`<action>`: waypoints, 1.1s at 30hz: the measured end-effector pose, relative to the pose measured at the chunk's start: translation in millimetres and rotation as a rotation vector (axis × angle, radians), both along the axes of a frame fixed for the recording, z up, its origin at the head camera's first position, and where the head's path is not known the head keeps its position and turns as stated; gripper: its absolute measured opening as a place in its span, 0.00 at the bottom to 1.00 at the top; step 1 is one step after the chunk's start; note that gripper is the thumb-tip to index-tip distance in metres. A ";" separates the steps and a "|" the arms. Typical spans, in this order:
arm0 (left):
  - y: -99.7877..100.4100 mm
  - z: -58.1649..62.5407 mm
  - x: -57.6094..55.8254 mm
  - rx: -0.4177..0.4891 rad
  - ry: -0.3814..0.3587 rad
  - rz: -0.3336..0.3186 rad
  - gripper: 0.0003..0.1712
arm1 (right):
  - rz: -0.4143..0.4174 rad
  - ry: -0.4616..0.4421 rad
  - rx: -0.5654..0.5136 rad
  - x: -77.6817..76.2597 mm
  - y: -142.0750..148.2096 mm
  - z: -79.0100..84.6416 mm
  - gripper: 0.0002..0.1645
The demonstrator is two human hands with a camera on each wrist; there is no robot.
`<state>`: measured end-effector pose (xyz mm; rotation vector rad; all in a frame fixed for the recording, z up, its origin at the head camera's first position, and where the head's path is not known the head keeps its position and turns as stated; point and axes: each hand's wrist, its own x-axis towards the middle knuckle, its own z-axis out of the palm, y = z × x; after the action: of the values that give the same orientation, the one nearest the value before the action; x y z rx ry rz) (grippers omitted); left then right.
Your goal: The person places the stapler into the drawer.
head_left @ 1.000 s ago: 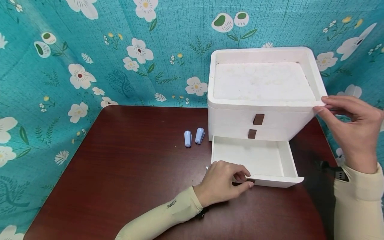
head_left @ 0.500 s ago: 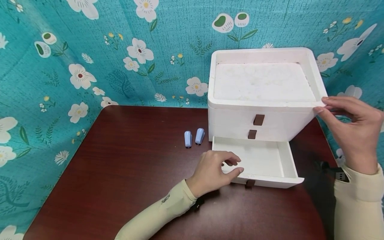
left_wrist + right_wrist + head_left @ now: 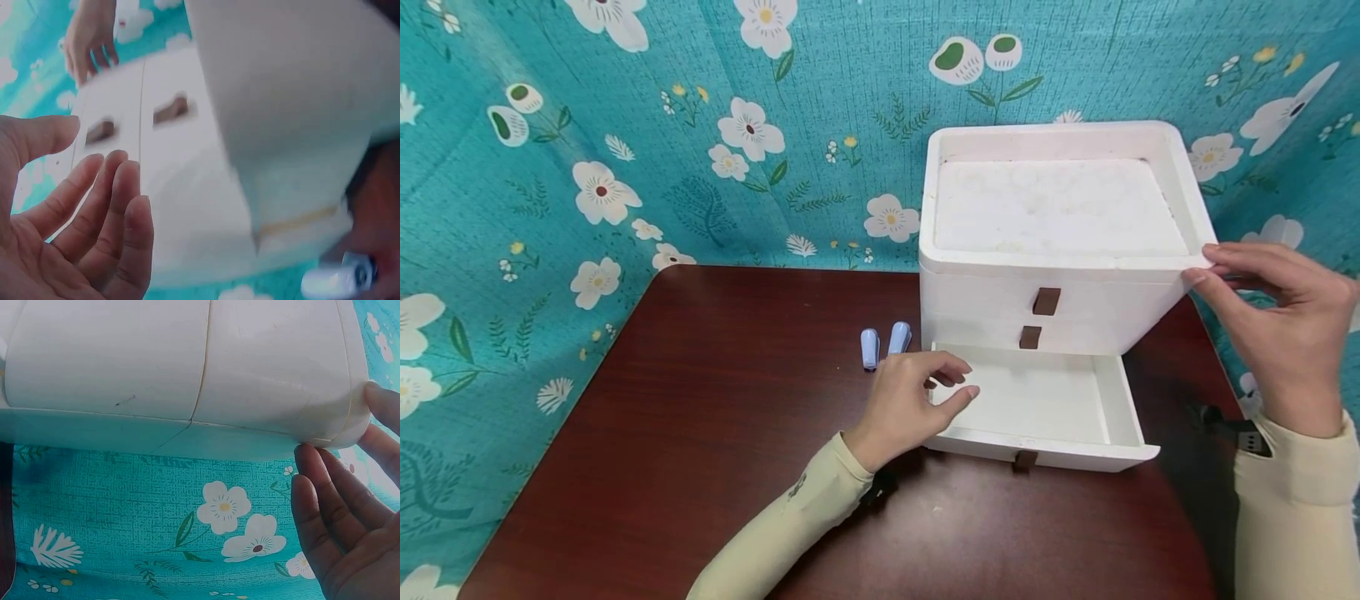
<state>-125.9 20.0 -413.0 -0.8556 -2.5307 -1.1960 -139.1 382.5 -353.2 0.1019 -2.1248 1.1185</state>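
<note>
A white drawer unit (image 3: 977, 312) with brown pull tabs stands at the right of the table, its bottom drawer (image 3: 1037, 404) pulled out and bare inside. My left hand (image 3: 910, 404), fingers loosely bent and holding nothing, hovers over that drawer's left front corner. In the left wrist view its thumb and fingers are apart. My right hand (image 3: 1292, 308) grips the front right corner of the unit's top rim between thumb and fingers. Two light-blue clips (image 3: 870, 347) lie left of the unit; the left hand partly covers the nearer end of the right-hand clip (image 3: 899, 337).
The dark red-brown table (image 3: 737, 400) extends to the left and front. A teal flowered cloth (image 3: 820, 108) hangs behind and on both sides. The unit's top is a shallow tray (image 3: 1060, 200), and the drawer's brown tab (image 3: 1025, 460) faces forward.
My left hand has let go of the bottom drawer's tab and moved left and back toward the clips. The right hand has stayed on the unit's corner; the drawer remains pulled out.
</note>
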 end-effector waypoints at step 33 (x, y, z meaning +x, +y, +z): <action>-78.1 7.9 -53.4 0.006 0.027 0.336 0.10 | -0.020 -0.008 0.005 -0.2 -0.1 -2.0 0.19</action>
<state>-179.4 -58.1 -405.2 -0.4164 -2.5158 -1.0737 -139.4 382.4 -355.1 0.0787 -2.1314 1.1044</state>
